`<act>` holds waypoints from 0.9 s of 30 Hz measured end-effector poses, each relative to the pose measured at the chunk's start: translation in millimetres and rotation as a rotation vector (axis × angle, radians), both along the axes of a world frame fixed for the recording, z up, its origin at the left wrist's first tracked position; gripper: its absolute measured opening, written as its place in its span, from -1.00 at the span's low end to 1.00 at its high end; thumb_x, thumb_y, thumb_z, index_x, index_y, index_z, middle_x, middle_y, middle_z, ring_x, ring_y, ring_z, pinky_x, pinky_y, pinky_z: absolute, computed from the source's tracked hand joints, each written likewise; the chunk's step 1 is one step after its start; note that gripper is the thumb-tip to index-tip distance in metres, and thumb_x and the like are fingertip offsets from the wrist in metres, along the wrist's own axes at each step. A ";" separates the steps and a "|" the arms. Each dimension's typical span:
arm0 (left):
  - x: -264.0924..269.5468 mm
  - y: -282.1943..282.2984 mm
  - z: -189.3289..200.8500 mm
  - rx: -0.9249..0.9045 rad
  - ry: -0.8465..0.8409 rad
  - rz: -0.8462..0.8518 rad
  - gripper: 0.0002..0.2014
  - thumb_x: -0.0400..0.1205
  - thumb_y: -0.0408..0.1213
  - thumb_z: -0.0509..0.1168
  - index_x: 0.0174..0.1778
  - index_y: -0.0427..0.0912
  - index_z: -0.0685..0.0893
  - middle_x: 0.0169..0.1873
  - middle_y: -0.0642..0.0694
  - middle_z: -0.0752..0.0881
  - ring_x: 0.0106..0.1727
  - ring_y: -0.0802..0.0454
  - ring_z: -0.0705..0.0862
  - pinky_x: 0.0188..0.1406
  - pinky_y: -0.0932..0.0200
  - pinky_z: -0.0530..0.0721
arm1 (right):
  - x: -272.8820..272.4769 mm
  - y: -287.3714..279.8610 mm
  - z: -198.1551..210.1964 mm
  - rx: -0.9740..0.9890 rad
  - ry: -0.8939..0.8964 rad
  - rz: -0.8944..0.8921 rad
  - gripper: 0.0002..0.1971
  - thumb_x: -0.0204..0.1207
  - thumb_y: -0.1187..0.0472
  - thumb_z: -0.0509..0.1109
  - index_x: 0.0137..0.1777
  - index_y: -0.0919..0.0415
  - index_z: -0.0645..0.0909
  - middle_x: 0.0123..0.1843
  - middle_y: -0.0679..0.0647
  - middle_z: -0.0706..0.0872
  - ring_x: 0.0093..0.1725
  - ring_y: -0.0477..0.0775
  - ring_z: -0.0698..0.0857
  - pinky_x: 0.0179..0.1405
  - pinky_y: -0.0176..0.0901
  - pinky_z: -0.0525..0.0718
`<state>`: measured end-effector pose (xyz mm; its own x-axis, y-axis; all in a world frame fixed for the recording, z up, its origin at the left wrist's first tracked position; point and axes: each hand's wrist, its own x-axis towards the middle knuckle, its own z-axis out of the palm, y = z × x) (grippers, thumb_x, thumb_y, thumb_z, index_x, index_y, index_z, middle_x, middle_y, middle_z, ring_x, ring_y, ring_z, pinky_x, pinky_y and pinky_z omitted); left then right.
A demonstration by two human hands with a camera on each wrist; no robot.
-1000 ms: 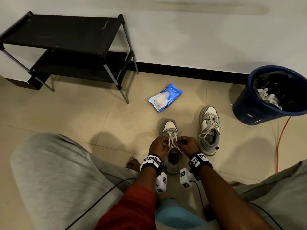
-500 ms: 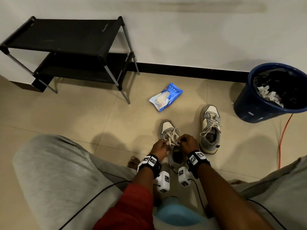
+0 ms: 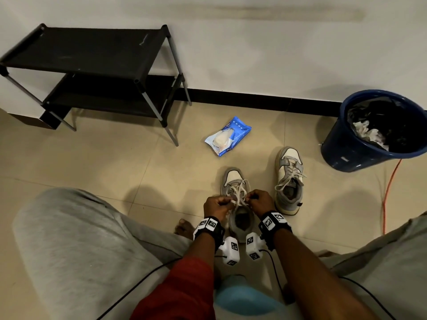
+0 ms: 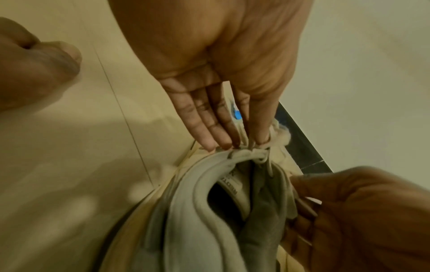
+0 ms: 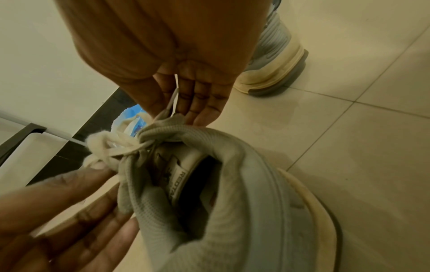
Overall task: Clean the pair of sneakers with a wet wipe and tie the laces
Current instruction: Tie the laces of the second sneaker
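Note:
A grey and white sneaker stands on the floor between my knees, toe pointing away. My left hand and right hand sit on either side of its tongue, each pinching a cream lace. In the left wrist view my left hand reaches down to the laces at the collar. In the right wrist view a lace end runs through my right hand, beside the knot. The second sneaker stands to the right with its laces loose.
A blue wet wipe pack lies on the tiles beyond the shoes. A black two-tier shoe rack stands at the back left against the wall. A blue bin with used wipes stands at the right, an orange cable beside it.
The hands stay at the near sneaker's laces and have drawn slightly apart, pulling the lace ends outward. The other sneaker has not moved.

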<state>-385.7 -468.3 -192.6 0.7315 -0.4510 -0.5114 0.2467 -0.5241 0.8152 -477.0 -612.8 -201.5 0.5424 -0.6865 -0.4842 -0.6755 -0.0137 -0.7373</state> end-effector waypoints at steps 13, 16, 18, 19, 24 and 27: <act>-3.0 -1.8 -5.3 0.004 0.039 0.133 -0.72 0.30 0.15 0.48 -0.18 0.11 0.74 -0.26 0.05 0.83 -0.17 -0.02 0.82 -0.04 -0.13 0.81 | -4.0 1.4 -0.1 0.270 -0.182 -0.257 -0.83 0.23 0.40 0.29 -0.29 0.17 0.66 -0.22 0.36 0.77 -0.33 0.26 0.73 -0.25 0.14 0.73; -4.8 -2.7 3.1 0.024 0.054 0.064 -0.95 0.43 -0.11 0.54 -0.28 0.10 0.80 -0.27 0.05 0.84 -0.13 -0.06 0.82 0.06 -0.09 0.79 | -6.2 4.1 -0.5 0.290 -0.189 -0.233 -0.79 0.13 0.38 0.34 -0.31 0.16 0.76 -0.25 0.26 0.80 -0.29 0.23 0.74 -0.19 0.11 0.73; -5.0 -3.4 1.9 0.023 0.092 0.087 -0.97 0.47 -0.12 0.53 -0.23 0.07 0.81 -0.24 0.05 0.85 -0.11 -0.04 0.82 0.06 -0.05 0.79 | -5.8 3.6 3.9 0.328 -0.211 -0.242 -0.74 0.25 0.52 0.29 -0.25 0.24 0.77 -0.23 0.28 0.79 -0.27 0.22 0.73 -0.25 -0.03 0.73; -3.9 -4.3 -1.4 0.017 0.112 0.114 -0.91 0.47 -0.04 0.49 -0.22 0.06 0.81 -0.25 0.04 0.85 -0.13 -0.05 0.82 0.03 -0.05 0.79 | -6.3 2.8 5.0 0.360 -0.221 -0.259 -0.70 0.29 0.58 0.24 -0.22 0.30 0.75 -0.23 0.30 0.78 -0.27 0.22 0.72 -0.28 -0.08 0.71; -0.6 -6.8 3.2 -0.091 0.289 0.319 -0.71 0.79 -0.18 0.15 -0.10 -0.29 0.64 -0.15 -0.36 0.80 -0.10 -0.29 0.83 0.02 -0.22 0.79 | -10.0 3.5 0.2 0.366 -0.256 -0.225 -0.70 0.34 0.67 0.24 -0.11 0.42 0.74 -0.22 0.29 0.79 -0.23 0.22 0.75 -0.17 0.01 0.73; 1.5 -7.7 10.9 -0.154 0.360 0.378 -0.73 0.76 -0.18 0.24 -0.07 -0.32 0.68 -0.22 -0.32 0.81 -0.17 -0.24 0.83 -0.17 -0.04 0.79 | -10.4 6.7 -0.5 0.302 -0.288 -0.152 -0.73 0.33 0.66 0.39 -0.10 0.37 0.76 -0.40 0.03 0.79 -0.36 0.01 0.73 -0.31 -0.17 0.73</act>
<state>-384.2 -476.1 -181.6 0.6480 -0.2800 -0.7083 0.6725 -0.2263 0.7047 -487.4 -606.2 -202.1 0.5887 -0.6196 -0.5192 -0.4193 0.3150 -0.8514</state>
